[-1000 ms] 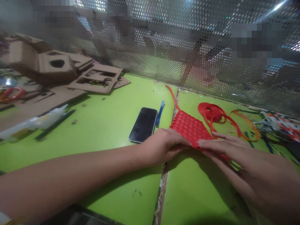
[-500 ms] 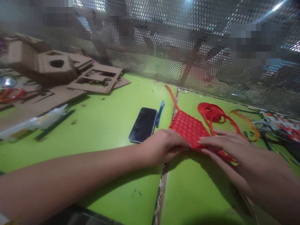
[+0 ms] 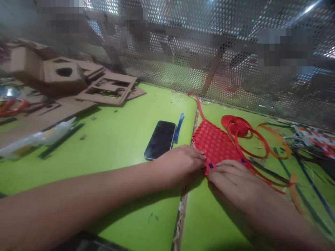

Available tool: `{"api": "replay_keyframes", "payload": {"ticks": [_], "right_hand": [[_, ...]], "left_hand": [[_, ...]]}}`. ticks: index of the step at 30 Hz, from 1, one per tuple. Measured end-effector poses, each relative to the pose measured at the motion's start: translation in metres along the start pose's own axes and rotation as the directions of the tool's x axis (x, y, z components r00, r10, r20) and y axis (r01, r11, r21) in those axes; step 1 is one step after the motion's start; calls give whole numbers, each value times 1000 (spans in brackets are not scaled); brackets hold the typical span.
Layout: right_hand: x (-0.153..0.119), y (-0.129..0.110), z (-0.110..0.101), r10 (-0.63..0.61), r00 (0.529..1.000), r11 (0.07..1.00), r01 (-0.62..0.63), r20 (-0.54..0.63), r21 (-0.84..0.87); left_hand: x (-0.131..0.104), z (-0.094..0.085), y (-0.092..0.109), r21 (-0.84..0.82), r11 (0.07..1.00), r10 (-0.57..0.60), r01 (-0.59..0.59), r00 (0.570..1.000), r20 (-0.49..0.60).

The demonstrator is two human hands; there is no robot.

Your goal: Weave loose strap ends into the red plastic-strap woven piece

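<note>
A woven piece of red flat strips (image 3: 213, 137) lies across the seam of the green table, with a few dark blue squares showing along its near edge. My left hand (image 3: 184, 161) is closed on its near left corner, the fingertips pinching the edge. Along the near edge, my right hand (image 3: 232, 177) has its fingers pressed together on the weave; its thumb is hidden. From the far corner a loose red strip (image 3: 200, 107) runs toward the mesh. A coil of red strip (image 3: 237, 126) rests just beyond, to the right.
Left of the weave lie a phone (image 3: 160, 140) and a short blue strip (image 3: 179, 127). Cardboard pieces (image 3: 62, 78), orange-handled scissors (image 3: 13, 106) and a glue gun-like white tool (image 3: 42, 136) occupy the left. Coloured strips (image 3: 306, 184) are scattered right. A perforated metal screen (image 3: 183, 52) borders the back.
My right hand has turned palm-down and shifted left along the near edge. The woven piece has moved slightly right and flattened, showing blue squares. My left fingers have curled more.
</note>
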State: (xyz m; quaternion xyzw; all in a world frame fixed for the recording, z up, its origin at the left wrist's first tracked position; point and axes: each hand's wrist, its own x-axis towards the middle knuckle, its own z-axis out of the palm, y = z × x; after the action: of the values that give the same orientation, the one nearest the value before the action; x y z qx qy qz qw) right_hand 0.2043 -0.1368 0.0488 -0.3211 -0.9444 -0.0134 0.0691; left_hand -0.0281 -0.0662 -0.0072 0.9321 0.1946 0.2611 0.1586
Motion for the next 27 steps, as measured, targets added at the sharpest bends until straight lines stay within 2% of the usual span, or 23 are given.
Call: {"api": "replay_keyframes", "payload": {"ticks": [4, 8, 11, 15, 19, 23, 27], "right_hand": [[-8, 3, 11, -27, 997, 997, 21, -74, -74], [-11, 6, 17, -54, 992, 978, 29, -116, -209], [-3, 3, 14, -111, 986, 972, 82, -124, -219], [10, -5, 12, -77, 979, 977, 36, -190, -211], [12, -9, 17, -48, 984, 981, 15, -172, -191], [7, -8, 20, 7, 991, 990, -26, -133, -142], [-1, -6, 14, 96, 994, 995, -97, -50, -19]], "left_hand": [[-5, -2, 3, 82, 996, 31, -37, 997, 77], [-5, -3, 5, 84, 996, 32, -40, 995, 89], [-3, -3, 6, 76, 997, 12, -19, 996, 92], [-4, -1, 8, 73, 997, 1, -7, 996, 88], [-5, -2, 8, 71, 997, -3, -1, 998, 60], [-2, -9, 4, 144, 987, -75, 73, 997, 6], [8, -14, -8, 301, 916, -271, 265, 962, -21]]}}
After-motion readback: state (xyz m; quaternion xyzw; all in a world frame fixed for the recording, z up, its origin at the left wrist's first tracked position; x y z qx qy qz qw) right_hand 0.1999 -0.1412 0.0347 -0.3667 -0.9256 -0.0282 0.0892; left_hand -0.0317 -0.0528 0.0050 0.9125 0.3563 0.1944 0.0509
